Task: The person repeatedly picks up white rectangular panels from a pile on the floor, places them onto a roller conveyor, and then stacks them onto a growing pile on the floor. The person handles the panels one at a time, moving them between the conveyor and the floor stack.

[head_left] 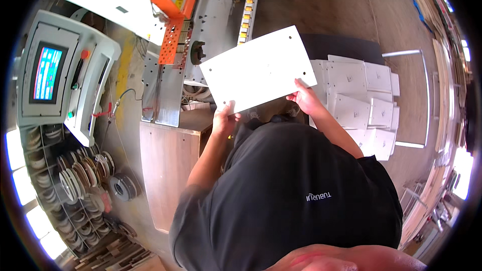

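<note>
A flat white rectangular panel (258,73) with small dark holes near its corners is held out in front of me, tilted so its right end lies farther away. My left hand (224,119) grips its near left corner, thumb on top and fingers curled beneath. At the near right corner my right hand (306,99) pinches the edge the same way. The panel's underside is hidden. Just past its left end stands the metal bed of a machine (170,88); stacked white panels (350,111) lie to the right of my right hand.
At the left is a control console (75,70) with a lit screen (48,73). An orange machine bracket (171,32) and a roller track (247,10) stand ahead. A wooden cabinet (168,165) is by my left arm, edging rolls (83,173) beyond. A metal frame (427,100) borders the stacks.
</note>
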Available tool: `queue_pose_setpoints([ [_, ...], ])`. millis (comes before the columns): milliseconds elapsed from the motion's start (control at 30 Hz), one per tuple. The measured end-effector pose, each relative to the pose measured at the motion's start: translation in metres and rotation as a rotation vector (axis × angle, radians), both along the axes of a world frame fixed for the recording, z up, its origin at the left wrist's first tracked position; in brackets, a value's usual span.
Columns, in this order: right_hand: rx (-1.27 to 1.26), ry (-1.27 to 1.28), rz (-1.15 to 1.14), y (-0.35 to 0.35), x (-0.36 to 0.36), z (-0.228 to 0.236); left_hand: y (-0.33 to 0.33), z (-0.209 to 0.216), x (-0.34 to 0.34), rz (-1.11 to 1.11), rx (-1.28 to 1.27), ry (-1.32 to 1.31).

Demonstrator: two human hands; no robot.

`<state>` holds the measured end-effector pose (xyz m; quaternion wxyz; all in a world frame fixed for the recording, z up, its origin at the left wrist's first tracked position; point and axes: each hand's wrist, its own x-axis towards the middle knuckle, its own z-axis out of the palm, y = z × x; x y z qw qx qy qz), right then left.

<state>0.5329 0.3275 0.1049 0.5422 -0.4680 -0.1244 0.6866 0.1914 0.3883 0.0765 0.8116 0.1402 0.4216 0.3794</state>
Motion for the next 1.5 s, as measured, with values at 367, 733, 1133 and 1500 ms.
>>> queue_pose_setpoints([
  [367,-0.237,-0.329,0.164,-0.010,0.014,-0.029,0.017,-0.050,-0.057,0.572,-0.097,-0.011],
  [733,-0.487,-0.526,0.255,-0.065,0.049,-0.080,0.053,-0.065,-0.078,0.919,-0.191,-0.075],
  [1133,-0.422,-0.724,0.399,-0.130,0.061,-0.102,0.131,-0.070,-0.038,0.906,-0.184,-0.211],
  [1500,-0.595,-0.671,0.151,-0.249,0.086,-0.169,0.225,-0.097,0.001,0.585,-0.071,-0.100],
])
